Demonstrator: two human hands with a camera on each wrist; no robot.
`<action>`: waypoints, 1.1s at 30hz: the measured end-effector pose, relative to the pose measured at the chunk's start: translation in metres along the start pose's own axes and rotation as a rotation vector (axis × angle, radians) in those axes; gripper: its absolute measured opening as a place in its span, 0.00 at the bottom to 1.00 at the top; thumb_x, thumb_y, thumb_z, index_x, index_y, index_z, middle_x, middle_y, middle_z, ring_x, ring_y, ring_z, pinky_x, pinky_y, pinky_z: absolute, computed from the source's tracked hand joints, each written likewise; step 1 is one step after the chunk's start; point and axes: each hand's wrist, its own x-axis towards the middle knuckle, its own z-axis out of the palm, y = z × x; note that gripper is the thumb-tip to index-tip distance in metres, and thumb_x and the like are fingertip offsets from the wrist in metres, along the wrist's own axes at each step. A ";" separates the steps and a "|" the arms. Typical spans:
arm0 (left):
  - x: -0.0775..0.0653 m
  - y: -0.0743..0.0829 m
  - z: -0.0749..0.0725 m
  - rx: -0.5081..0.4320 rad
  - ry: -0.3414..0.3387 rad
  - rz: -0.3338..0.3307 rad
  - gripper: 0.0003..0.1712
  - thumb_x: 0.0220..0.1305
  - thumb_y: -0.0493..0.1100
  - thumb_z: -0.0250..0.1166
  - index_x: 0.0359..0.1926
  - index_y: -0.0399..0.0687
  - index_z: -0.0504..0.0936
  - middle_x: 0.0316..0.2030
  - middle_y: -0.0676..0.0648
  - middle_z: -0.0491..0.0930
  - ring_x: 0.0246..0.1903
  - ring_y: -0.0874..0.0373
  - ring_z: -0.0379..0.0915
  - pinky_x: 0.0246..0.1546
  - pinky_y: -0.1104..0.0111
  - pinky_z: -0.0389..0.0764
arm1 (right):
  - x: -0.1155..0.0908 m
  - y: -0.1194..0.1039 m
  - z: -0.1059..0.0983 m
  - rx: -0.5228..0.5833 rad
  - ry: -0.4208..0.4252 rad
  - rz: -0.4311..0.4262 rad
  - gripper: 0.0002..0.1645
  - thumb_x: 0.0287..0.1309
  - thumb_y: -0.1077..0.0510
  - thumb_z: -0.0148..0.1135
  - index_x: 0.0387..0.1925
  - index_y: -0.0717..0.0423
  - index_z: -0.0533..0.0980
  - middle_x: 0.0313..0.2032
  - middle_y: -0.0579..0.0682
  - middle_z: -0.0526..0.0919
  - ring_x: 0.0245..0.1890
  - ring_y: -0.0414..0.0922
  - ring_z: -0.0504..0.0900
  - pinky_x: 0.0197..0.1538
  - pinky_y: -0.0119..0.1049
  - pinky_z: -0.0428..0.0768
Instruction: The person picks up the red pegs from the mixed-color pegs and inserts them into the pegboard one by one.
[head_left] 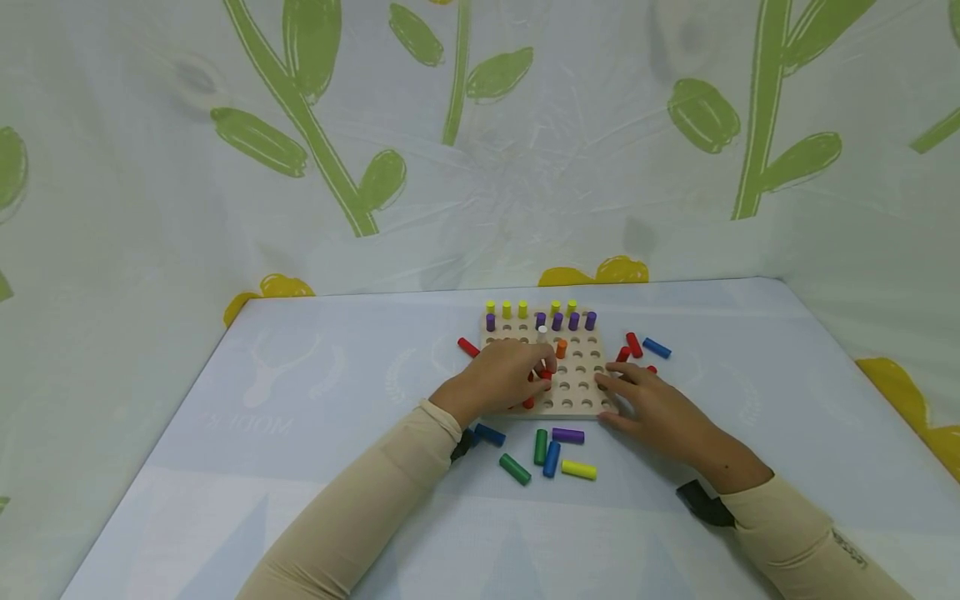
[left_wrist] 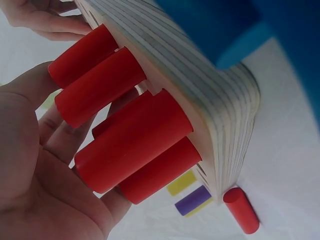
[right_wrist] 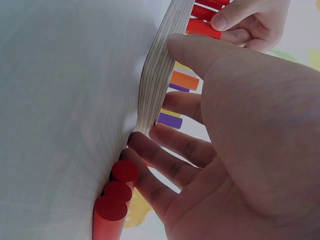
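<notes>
A wooden pegboard (head_left: pixel 573 404) lies on the table, with red, yellow, purple, orange and white pegs standing in its holes. My left hand (head_left: pixel 502 375) reaches over its left part. Thumb and finger of that hand pinch a red peg (right_wrist: pixel 205 29) standing at the board. More red pegs (left_wrist: pixel 132 145) rise close beside the fingers in the left wrist view. My right hand (head_left: pixel 660 412) rests at the board's right edge, thumb against its side and fingers spread. An orange peg (head_left: pixel 562 349) and a white peg (head_left: pixel 542 333) stand in the middle of the board.
In front of the board lie loose green (head_left: pixel 515 469), blue (head_left: pixel 552 459), purple (head_left: pixel 567 436) and yellow pegs (head_left: pixel 579 470). Several red pegs (head_left: pixel 634 345) and a blue peg (head_left: pixel 657 347) lie to its right. Another red peg (head_left: pixel 468 347) is at its left. A patterned curtain hangs behind.
</notes>
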 end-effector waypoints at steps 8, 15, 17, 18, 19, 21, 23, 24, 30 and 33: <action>-0.002 -0.001 0.000 -0.007 0.003 0.015 0.12 0.69 0.50 0.65 0.50 0.55 0.81 0.39 0.55 0.85 0.30 0.63 0.74 0.30 0.77 0.74 | 0.000 0.000 0.000 -0.001 0.001 0.005 0.38 0.56 0.46 0.73 0.66 0.52 0.74 0.67 0.61 0.71 0.66 0.63 0.71 0.60 0.59 0.77; -0.004 -0.001 0.000 -0.035 -0.010 0.026 0.15 0.71 0.51 0.63 0.55 0.55 0.80 0.43 0.55 0.85 0.32 0.65 0.76 0.32 0.78 0.76 | -0.001 0.000 -0.002 -0.004 0.009 0.001 0.38 0.56 0.46 0.73 0.66 0.53 0.74 0.67 0.62 0.71 0.66 0.63 0.72 0.60 0.58 0.77; -0.004 -0.001 0.000 -0.031 -0.001 0.033 0.17 0.71 0.51 0.62 0.57 0.55 0.79 0.45 0.55 0.86 0.34 0.66 0.77 0.35 0.78 0.77 | -0.001 0.001 -0.003 -0.005 0.010 0.002 0.38 0.56 0.46 0.73 0.66 0.53 0.74 0.67 0.62 0.71 0.66 0.63 0.72 0.60 0.59 0.77; -0.005 -0.001 -0.001 -0.028 0.007 0.031 0.17 0.71 0.51 0.62 0.58 0.56 0.79 0.46 0.55 0.86 0.35 0.66 0.78 0.36 0.78 0.78 | -0.001 0.001 -0.003 -0.005 0.009 0.003 0.38 0.56 0.46 0.73 0.66 0.53 0.74 0.66 0.62 0.71 0.66 0.63 0.72 0.60 0.59 0.77; -0.006 -0.001 -0.001 -0.021 0.020 0.035 0.17 0.71 0.51 0.62 0.58 0.56 0.79 0.47 0.55 0.86 0.36 0.66 0.78 0.38 0.78 0.78 | -0.002 0.001 -0.003 -0.005 0.008 0.005 0.38 0.56 0.46 0.73 0.66 0.53 0.74 0.66 0.62 0.71 0.66 0.63 0.72 0.60 0.59 0.77; -0.009 -0.001 -0.003 -0.010 0.058 0.050 0.17 0.71 0.51 0.62 0.58 0.56 0.80 0.47 0.56 0.86 0.38 0.66 0.79 0.41 0.75 0.79 | -0.002 0.002 -0.003 -0.003 0.006 0.007 0.38 0.56 0.46 0.73 0.66 0.52 0.74 0.67 0.62 0.71 0.66 0.63 0.72 0.60 0.59 0.77; -0.013 -0.002 -0.006 -0.010 0.103 0.059 0.16 0.71 0.50 0.63 0.57 0.56 0.81 0.46 0.56 0.86 0.41 0.65 0.81 0.45 0.73 0.80 | -0.002 0.001 -0.003 0.000 0.004 0.010 0.38 0.56 0.45 0.73 0.66 0.52 0.74 0.67 0.62 0.71 0.66 0.64 0.71 0.60 0.59 0.77; -0.016 -0.003 -0.008 -0.006 0.129 0.064 0.16 0.71 0.50 0.63 0.56 0.55 0.81 0.46 0.56 0.86 0.42 0.64 0.81 0.47 0.71 0.80 | -0.001 0.001 -0.003 0.002 0.002 0.011 0.38 0.56 0.45 0.73 0.66 0.52 0.74 0.67 0.62 0.71 0.66 0.64 0.71 0.60 0.59 0.77; -0.030 -0.012 -0.017 0.006 0.281 0.065 0.14 0.69 0.48 0.65 0.54 0.55 0.83 0.47 0.56 0.87 0.47 0.60 0.82 0.58 0.58 0.75 | -0.001 0.000 -0.002 0.008 0.001 0.014 0.38 0.56 0.46 0.73 0.66 0.52 0.74 0.67 0.61 0.71 0.66 0.63 0.71 0.60 0.59 0.77; -0.034 -0.018 -0.018 0.000 0.327 0.025 0.14 0.69 0.48 0.65 0.53 0.55 0.83 0.45 0.56 0.87 0.48 0.59 0.82 0.57 0.56 0.74 | -0.001 -0.001 -0.001 0.009 -0.001 0.016 0.38 0.56 0.46 0.73 0.67 0.52 0.73 0.67 0.61 0.71 0.67 0.63 0.71 0.60 0.59 0.77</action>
